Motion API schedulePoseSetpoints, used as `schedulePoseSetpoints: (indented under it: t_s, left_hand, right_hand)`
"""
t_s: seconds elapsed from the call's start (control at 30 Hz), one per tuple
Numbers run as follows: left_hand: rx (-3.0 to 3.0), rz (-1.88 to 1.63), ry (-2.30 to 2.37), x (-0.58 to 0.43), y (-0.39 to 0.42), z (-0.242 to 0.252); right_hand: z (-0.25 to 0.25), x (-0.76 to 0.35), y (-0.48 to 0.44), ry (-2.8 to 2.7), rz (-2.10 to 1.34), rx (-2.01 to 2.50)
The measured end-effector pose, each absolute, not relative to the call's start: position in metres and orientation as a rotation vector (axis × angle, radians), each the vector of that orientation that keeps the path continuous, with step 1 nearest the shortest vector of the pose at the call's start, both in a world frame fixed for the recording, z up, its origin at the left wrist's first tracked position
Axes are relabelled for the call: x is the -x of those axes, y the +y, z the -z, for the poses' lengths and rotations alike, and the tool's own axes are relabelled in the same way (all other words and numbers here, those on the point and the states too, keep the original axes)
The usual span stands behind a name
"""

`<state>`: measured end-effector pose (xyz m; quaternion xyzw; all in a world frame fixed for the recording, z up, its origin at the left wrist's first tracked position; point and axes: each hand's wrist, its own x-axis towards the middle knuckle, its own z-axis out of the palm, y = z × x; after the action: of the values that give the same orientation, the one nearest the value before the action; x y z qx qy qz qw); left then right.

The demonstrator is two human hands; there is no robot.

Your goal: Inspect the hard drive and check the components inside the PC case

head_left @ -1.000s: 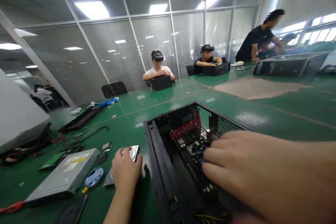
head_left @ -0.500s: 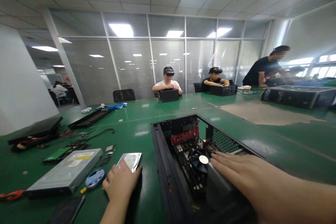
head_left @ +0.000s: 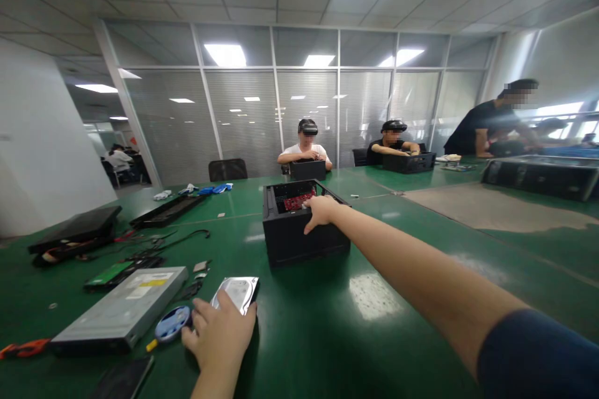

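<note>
My left hand (head_left: 221, 331) lies over a silver hard drive (head_left: 239, 292) on the table, its thumb along the right edge and its fingers curled around the left; the near part of the drive is hidden under it. Stretched far forward, my right hand (head_left: 321, 211) grips the near wall of a black open-topped computer case (head_left: 302, 240), fingers over the rim and thumb on the outer face. Inside the case a red circuit board (head_left: 299, 199) shows. A blue round object (head_left: 172, 323) sits just left of my left hand.
An optical drive (head_left: 119, 308), a green circuit board (head_left: 110, 273), cables and an orange-handled tool (head_left: 25, 348) are at the left. Black panels (head_left: 77, 230) lie farther back. Across the green table (head_left: 402, 305), several people work near other cases. A brown sheet (head_left: 486, 202) covers part of the right side.
The computer case has slid away from me across the table, pushed by my right hand, which now holds its near wall. My left hand stays at the hard drive.
</note>
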<state>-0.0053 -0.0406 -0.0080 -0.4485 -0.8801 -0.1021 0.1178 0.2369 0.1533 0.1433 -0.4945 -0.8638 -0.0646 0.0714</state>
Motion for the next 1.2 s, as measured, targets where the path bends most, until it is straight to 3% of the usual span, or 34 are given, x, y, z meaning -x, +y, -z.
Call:
schedulePoseSetpoints:
  t_s: [0.17, 0.3, 0.43, 0.57, 0.9, 1.03, 1.2]
  left_hand:
    - [1.4, 0.333, -2.637, 0.007, -0.044, 0.001]
    - [1.426, 0.42, -2.689, 0.01, -0.046, -0.007]
    - [1.533, 0.46, -2.681, 0.005, -0.047, -0.013]
    - [1.72, 0.426, -2.61, -0.016, -0.046, -0.017]
    - [2.741, 0.461, -1.856, -0.032, -0.055, 0.013]
    - [2.754, 0.48, -1.471, -0.029, -0.045, 0.031]
    - [2.601, 0.647, -1.595, -0.016, -0.029, 0.043]
  right_hand:
    - [-0.131, -0.22, 0.145, -2.381, 0.282, 1.508]
    - [-0.086, -0.24, 0.083, -2.299, 0.286, 1.377]
    - [-0.019, -0.28, 0.005, -2.035, -0.282, 1.247]
    - [0.018, -0.309, -0.04, -2.0, -0.578, 1.164]
    - [-0.002, -0.319, -0.021, -2.408, -0.669, 0.759]
    - [-0.01, -0.321, -0.026, -2.562, -0.707, 0.716]
    - [-0.016, -0.32, -0.037, -2.622, -0.545, 0.775]
